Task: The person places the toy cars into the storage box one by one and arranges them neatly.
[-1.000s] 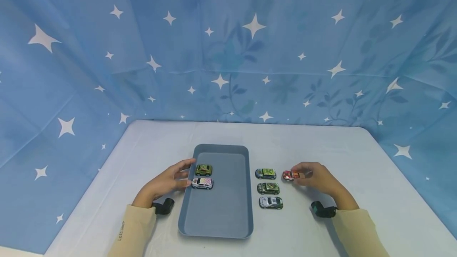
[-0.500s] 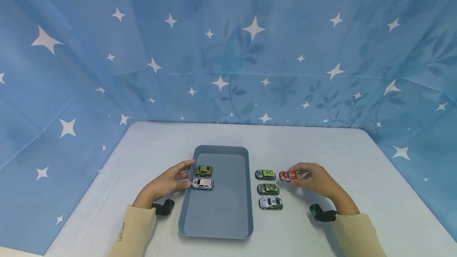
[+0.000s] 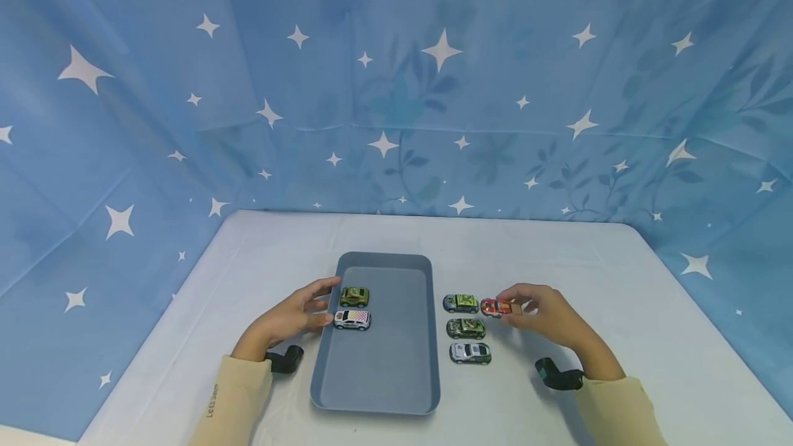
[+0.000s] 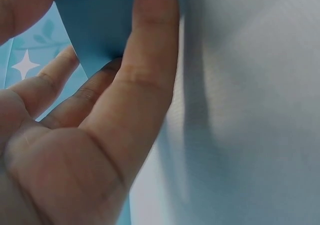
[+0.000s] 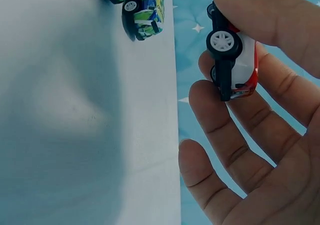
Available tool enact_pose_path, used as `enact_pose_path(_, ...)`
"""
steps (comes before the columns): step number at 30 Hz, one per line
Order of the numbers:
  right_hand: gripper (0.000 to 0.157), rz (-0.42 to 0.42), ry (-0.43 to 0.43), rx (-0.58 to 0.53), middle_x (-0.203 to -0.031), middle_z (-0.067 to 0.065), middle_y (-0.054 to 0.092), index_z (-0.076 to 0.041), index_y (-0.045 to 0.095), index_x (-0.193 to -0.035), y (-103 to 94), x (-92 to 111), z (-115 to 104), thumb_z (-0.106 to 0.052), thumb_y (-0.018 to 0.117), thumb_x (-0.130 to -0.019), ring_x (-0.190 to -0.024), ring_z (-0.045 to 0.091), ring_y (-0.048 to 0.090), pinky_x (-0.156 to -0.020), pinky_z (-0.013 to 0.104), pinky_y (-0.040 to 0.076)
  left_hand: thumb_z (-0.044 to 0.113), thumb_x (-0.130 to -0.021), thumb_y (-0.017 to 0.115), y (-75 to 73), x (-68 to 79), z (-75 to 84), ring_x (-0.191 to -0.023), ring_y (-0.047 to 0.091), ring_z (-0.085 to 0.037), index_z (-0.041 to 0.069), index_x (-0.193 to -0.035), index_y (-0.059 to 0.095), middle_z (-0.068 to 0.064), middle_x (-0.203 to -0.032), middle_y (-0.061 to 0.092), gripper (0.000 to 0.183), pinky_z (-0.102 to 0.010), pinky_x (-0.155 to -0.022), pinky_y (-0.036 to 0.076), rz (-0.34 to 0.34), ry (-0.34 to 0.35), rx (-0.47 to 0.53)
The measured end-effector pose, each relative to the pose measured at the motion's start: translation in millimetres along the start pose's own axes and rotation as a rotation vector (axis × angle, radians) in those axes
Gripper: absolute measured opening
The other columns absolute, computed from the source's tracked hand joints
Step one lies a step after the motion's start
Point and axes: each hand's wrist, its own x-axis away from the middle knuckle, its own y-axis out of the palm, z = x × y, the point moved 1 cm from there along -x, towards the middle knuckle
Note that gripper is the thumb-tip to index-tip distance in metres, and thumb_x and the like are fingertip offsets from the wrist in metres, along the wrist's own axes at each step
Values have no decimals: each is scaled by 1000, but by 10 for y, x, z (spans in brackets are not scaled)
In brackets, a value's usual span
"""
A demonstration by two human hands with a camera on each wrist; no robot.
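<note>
In the head view, my left hand (image 3: 291,317) holds the left rim of a grey-blue tray (image 3: 376,401); the left wrist view shows a finger pressed against the tray's outer wall (image 4: 95,20). Inside the tray, near that hand, stand a green toy car (image 3: 354,296) and a white-and-pink one (image 3: 352,320). My right hand (image 3: 545,312) pinches a red-and-white toy car (image 3: 493,307) between thumb and fingers. Its wheels and dark underside face the right wrist camera (image 5: 222,41). It sits just right of a green-and-blue toy car (image 3: 461,303).
Below that car, in a column right of the tray, are a dark green camouflage car (image 3: 466,327) and a silver-white car (image 3: 470,353). All stand on a white tabletop (image 3: 545,246). A blue curtain with white stars (image 3: 396,88) rises behind and at both sides.
My right hand has moved a little to the left with the red-and-white toy car, closing much of the gap to the green-and-blue car. My left hand and the tray have stayed in place.
</note>
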Motion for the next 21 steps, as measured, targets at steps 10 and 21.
enact_pose_path(10,27,5,-19,-28,-105,-1,77,-5,80,-114,30,22,-60,-12,89,-90,-92,8,63,-83,38,57,14,-105,74,7,10,9,-154,23,-64,-4,-169,24,-34,-174,18,83,-73,-116,38,13,-12,-1)
enact_pose_path(21,26,11,-65,-40,-107,-1,77,-6,80,-114,83,-4,-135,-13,89,-91,-91,7,62,-82,37,57,14,-105,74,6,8,14,-154,24,-64,-3,-169,25,-35,-173,19,83,-73,-116,38,16,-20,-9)
